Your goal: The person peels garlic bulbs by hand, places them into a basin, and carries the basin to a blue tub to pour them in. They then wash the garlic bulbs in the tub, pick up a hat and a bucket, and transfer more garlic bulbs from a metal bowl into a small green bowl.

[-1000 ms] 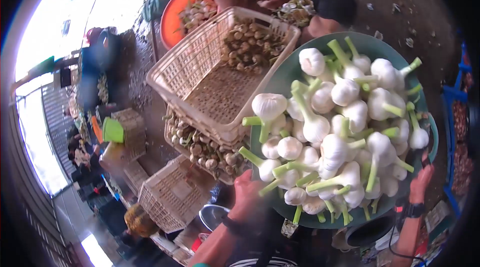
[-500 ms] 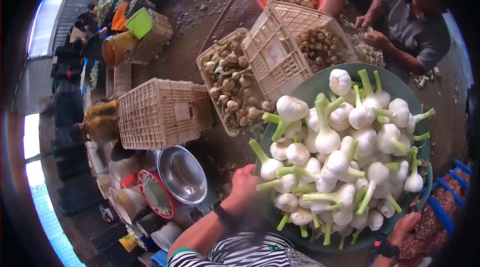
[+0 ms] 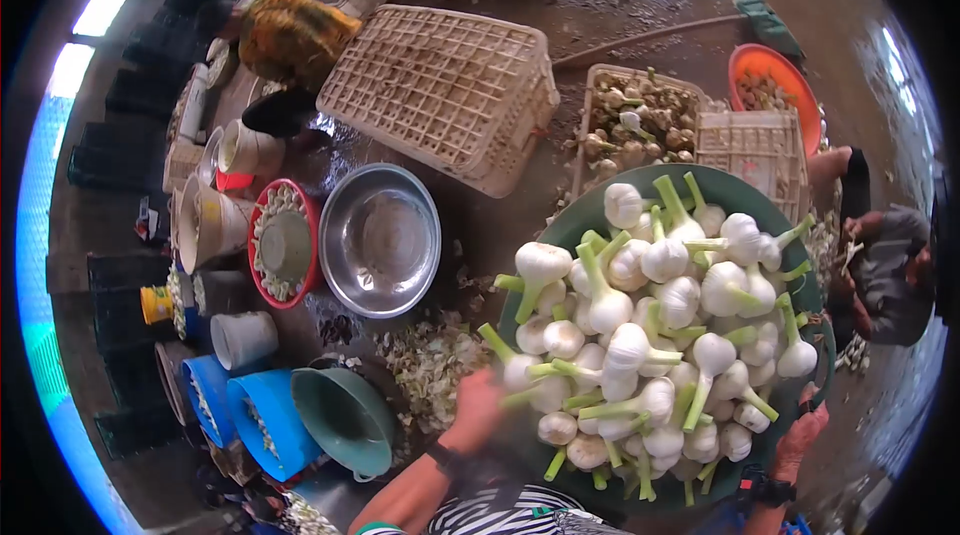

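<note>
A wide green tub [image 3: 597, 197] fills the space in front of me, heaped with white garlic bulbs [image 3: 627, 347] on cut green stems. My left hand [image 3: 478, 409] holds its left side; the fingers are blurred and partly hidden by the tub. On the near right side, my right hand [image 3: 800, 437] is closed around the tub's handle and rim. The tub stays close to my body, above the wet floor.
Upturned crates [image 3: 440, 85] stand ahead, near a metal basin [image 3: 380, 240] and a red basin [image 3: 312, 235]. Blue buckets [image 3: 262, 425] and a green bucket [image 3: 345, 420] are lower left. Garlic peelings [image 3: 435, 360] litter the floor. Another person [image 3: 890, 275] sits at right, near an orange basin [image 3: 800, 95].
My view has swung to the left, so the crates and the seated person shift rightward. The tub stays before me in both hands, and the buckets at lower left have come into sight.
</note>
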{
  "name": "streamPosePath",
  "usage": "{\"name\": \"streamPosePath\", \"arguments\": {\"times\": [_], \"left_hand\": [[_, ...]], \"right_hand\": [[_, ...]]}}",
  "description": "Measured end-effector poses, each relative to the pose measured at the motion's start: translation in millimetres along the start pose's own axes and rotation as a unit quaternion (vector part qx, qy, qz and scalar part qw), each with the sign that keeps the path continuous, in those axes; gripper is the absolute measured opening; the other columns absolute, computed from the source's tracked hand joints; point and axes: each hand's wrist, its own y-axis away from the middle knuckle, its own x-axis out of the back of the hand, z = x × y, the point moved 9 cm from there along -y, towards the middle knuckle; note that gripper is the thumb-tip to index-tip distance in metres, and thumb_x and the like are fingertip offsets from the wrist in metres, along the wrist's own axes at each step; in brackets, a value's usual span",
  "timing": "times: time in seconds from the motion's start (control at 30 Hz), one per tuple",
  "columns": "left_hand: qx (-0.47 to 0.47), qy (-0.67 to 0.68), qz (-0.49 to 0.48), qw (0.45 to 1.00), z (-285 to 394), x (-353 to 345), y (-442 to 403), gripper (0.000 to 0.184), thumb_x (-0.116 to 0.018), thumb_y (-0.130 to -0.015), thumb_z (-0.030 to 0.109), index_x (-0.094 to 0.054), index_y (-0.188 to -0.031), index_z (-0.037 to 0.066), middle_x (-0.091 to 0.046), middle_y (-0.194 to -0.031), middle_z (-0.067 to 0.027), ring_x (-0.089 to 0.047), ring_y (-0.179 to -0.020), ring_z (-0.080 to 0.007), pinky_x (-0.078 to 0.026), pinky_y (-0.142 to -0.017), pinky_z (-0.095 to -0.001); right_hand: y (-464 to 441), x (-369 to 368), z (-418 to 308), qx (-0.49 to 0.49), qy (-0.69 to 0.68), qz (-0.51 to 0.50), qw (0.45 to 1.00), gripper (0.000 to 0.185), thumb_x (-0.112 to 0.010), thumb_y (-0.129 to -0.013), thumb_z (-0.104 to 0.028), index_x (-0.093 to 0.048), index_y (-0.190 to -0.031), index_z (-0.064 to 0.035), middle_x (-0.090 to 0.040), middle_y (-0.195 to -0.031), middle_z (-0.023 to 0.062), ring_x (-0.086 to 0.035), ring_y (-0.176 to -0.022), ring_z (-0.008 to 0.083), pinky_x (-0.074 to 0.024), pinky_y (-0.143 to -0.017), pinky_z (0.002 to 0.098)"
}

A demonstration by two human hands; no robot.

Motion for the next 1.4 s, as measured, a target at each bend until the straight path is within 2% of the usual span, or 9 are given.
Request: {"name": "streamPosePath", "arguments": {"times": [0.03,0.1,0.2,0.27,0.43,0.57,0.8,1.13,1.4], "left_hand": [[-0.046,-0.020,0.022,0.998,-4.2,16.3,5.9,0.015,-0.063,-0.063,0.010,-0.060,-0.073,-0.001,-0.055,-0.060,-0.0123,-0.054,-0.053,-0.0251,-0.043,-0.051,-0.0338],[0.113,0.182,0.062,0.975,-49.0,37.1,19.4,0.016,-0.061,-0.068,0.001,-0.063,-0.083,0.000,-0.061,-0.071,-0.0042,-0.055,-0.058,-0.0093,-0.043,-0.048,-0.0248],[0.146,0.190,0.140,0.961,-130.1,69.2,56.3,0.013,-0.064,-0.065,0.010,-0.056,-0.068,0.000,-0.056,-0.061,-0.0144,-0.054,-0.052,-0.0256,-0.042,-0.047,-0.0368],[0.165,0.170,0.183,0.954,-177.0,70.2,77.7,0.013,-0.063,-0.067,0.010,-0.056,-0.070,0.000,-0.057,-0.061,-0.0135,-0.054,-0.053,-0.0256,-0.042,-0.048,-0.0363],[0.242,0.300,0.247,0.889,-198.9,99.7,109.0,0.011,-0.059,-0.065,0.002,-0.057,-0.076,0.000,-0.058,-0.065,-0.0114,-0.054,-0.057,-0.0192,-0.042,-0.050,-0.0332],[0.383,0.276,0.241,0.848,-243.9,117.3,103.4,0.023,-0.058,-0.064,0.006,-0.062,-0.086,0.002,-0.061,-0.071,-0.0140,-0.058,-0.062,-0.0260,-0.044,-0.056,-0.0376],[0.393,0.310,0.252,0.828,-260.4,158.2,86.9,0.021,-0.054,-0.066,0.013,-0.061,-0.081,0.000,-0.061,-0.070,-0.0178,-0.059,-0.064,-0.0314,-0.044,-0.057,-0.0405],[0.348,0.472,0.304,0.751,-218.6,189.4,43.4,0.005,-0.056,-0.064,0.000,-0.057,-0.068,-0.002,-0.055,-0.059,-0.0102,-0.051,-0.046,-0.0213,-0.038,-0.041,-0.0354],[0.429,0.418,0.129,0.791,-264.2,195.6,-18.6,0.017,-0.048,-0.076,0.007,-0.059,-0.082,-0.003,-0.058,-0.066,-0.0117,-0.055,-0.054,-0.0236,-0.042,-0.043,-0.0354]], "right_hand": [[-5.5,-25.3,-17.2,0.029,-0.029,-0.034,0.999,0.011,-0.048,-0.084,-0.009,-0.052,-0.075,-0.0042,-0.042,-0.073,-0.0047,-0.039,-0.070,0.0063,-0.0333,-0.065,0.0213],[-9.4,-80.5,-64.1,0.090,-0.058,-0.101,0.989,0.013,-0.048,-0.085,-0.011,-0.054,-0.076,-0.0040,-0.043,-0.071,-0.0046,-0.040,-0.069,0.0066,-0.0333,-0.064,0.0208],[1.9,-135.0,-117.8,0.248,-0.019,-0.182,0.951,0.032,-0.039,-0.082,-0.019,-0.054,-0.100,0.0028,-0.054,-0.090,0.0015,-0.049,-0.082,0.0106,-0.0411,-0.078,0.0233],[-5.6,-205.6,-133.1,0.159,-0.115,-0.304,0.932,0.029,-0.037,-0.079,-0.014,-0.055,-0.095,0.0017,-0.053,-0.088,0.0014,-0.047,-0.079,0.0100,-0.0408,-0.076,0.0225],[55.1,-329.6,-255.2,0.249,-0.025,-0.346,0.904,0.014,-0.039,-0.074,-0.006,-0.053,-0.071,-0.0029,-0.045,-0.063,-0.0056,-0.039,-0.059,0.0066,-0.0283,-0.050,0.0238],[103.9,-408.3,-316.0,0.300,0.034,-0.322,0.897,0.019,-0.051,-0.078,-0.015,-0.045,-0.063,-0.0043,-0.037,-0.056,-0.0021,-0.036,-0.056,0.0085,-0.0276,-0.048,0.0269],[132.1,-501.2,-368.2,0.339,0.085,-0.374,0.859,0.015,-0.042,-0.076,-0.003,-0.048,-0.063,-0.0062,-0.040,-0.055,-0.0040,-0.036,-0.054,0.0071,-0.0271,-0.048,0.0250],[146.1,-582.7,-410.8,0.386,0.157,-0.370,0.830,0.011,-0.059,-0.074,-0.012,-0.058,-0.072,-0.0007,-0.054,-0.062,0.0180,-0.053,-0.057,0.0297,-0.0380,-0.053,0.0377],[177.4,-651.0,-411.0,0.492,0.273,-0.320,0.762,0.011,-0.056,-0.069,-0.010,-0.059,-0.074,-0.0002,-0.054,-0.064,0.0240,-0.052,-0.065,0.0413,-0.0376,-0.055,0.0472]]}}
